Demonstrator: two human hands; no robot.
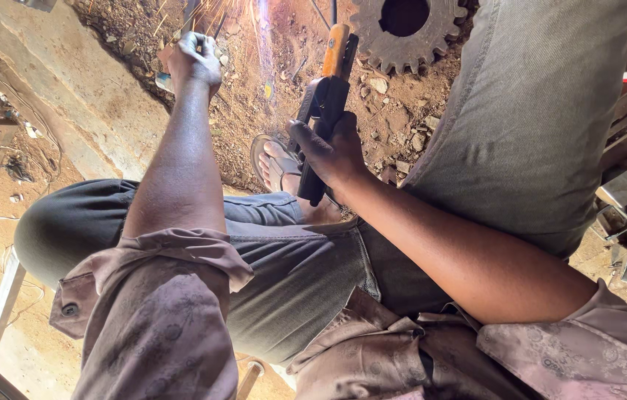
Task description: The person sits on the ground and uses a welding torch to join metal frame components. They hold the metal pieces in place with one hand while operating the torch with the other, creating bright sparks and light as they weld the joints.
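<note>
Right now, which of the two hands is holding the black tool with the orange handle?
The right hand grips the black tool with the orange handle. The left hand reaches farther out, closed on something small by the sparks.

A single head-worn camera looks steeply down the person's own body toward the dirt ground point(269, 111). The view sits close: the sleeves and both forearms fill the lower half, the trousered knees cross the middle, and the ground lies beyond them along the top edge. The concrete ledge point(54, 81) runs aslant through the upper left corner, so the picture is tilted. No second view shares the scene.
</note>
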